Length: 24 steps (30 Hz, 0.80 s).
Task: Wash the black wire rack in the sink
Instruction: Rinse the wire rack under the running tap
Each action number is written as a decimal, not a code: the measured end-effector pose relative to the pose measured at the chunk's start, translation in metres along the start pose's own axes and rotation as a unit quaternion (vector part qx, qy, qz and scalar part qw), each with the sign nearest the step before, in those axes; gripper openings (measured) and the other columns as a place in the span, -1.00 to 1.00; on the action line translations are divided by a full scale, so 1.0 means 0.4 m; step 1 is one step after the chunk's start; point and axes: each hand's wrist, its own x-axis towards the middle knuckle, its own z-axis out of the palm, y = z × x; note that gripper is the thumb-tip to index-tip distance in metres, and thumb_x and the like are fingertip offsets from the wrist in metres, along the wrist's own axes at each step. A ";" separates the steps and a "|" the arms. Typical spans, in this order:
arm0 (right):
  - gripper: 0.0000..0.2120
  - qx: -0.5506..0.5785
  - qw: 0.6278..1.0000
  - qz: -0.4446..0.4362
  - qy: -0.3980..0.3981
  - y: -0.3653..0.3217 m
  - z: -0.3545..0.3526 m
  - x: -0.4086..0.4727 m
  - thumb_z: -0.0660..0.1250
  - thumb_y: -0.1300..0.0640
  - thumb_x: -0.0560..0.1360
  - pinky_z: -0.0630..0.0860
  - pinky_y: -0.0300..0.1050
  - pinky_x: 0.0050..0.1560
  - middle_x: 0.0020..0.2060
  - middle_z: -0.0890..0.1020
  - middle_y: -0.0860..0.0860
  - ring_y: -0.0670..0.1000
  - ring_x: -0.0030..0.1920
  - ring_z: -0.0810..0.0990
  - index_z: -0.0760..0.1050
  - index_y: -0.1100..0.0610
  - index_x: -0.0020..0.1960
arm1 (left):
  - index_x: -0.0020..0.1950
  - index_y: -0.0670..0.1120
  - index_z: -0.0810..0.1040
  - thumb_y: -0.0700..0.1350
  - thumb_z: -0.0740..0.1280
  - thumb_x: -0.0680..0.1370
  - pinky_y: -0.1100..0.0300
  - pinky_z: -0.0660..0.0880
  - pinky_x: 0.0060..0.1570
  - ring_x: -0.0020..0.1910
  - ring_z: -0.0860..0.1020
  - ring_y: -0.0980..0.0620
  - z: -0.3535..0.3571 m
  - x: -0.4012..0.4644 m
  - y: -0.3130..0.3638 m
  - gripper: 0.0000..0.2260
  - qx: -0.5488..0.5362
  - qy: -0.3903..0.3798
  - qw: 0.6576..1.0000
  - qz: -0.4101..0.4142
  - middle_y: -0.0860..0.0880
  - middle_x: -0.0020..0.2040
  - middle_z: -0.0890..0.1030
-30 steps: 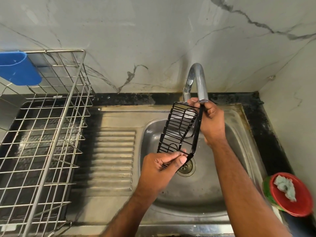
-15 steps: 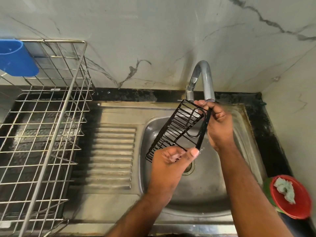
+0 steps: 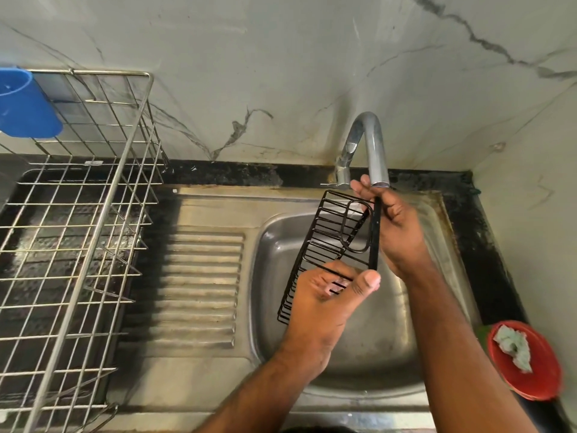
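Over the stainless steel sink basin (image 3: 368, 345), the person held the narrow black wire rack (image 3: 334, 242) tilted on end, just below the curved chrome tap spout (image 3: 373, 148). The right hand (image 3: 396, 232) was clamped on its upper end and the left hand (image 3: 324, 304) gripped its lower end, thumb pressed across the wires.

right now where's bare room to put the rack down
Bare: the ribbed drainboard between dish rack and basin, and the basin floor below the hands. Crowded: under the tap, where both hands hold the black rack; red bowl fills the right corner.
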 end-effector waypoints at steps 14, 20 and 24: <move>-0.71 -0.112 0.989 0.020 0.096 -0.010 -0.009 0.019 0.35 0.27 0.61 0.69 -0.04 0.03 -0.01 0.74 -0.02 0.03 0.05 0.72 0.63 -0.11 0.13 | -0.02 -0.24 0.69 -0.20 0.49 0.51 0.27 0.51 -0.06 -0.08 0.67 0.03 0.003 0.020 -0.029 -0.88 0.061 -0.032 0.997 0.041 -0.11 -0.10 0.73; -0.59 -0.098 0.991 0.034 0.081 -0.020 0.010 0.027 0.38 0.30 0.58 0.66 0.18 0.10 -0.02 0.75 0.01 0.06 0.05 0.73 0.65 -0.26 -0.02 | -0.03 -0.26 0.70 -0.22 0.51 0.48 0.23 0.55 0.01 -0.06 0.68 0.00 -0.012 0.030 -0.028 -0.87 0.098 -0.038 0.991 0.077 -0.10 -0.11 0.73; -0.70 -0.076 0.993 0.047 0.074 -0.027 0.022 0.028 0.32 0.31 0.61 0.63 0.22 0.17 0.00 0.75 0.04 0.06 0.09 0.72 0.62 -0.10 0.03 | -0.03 -0.26 0.70 -0.22 0.51 0.48 0.22 0.57 0.03 -0.05 0.69 0.04 -0.020 0.030 -0.031 -0.87 0.114 -0.034 0.989 0.086 -0.08 -0.10 0.74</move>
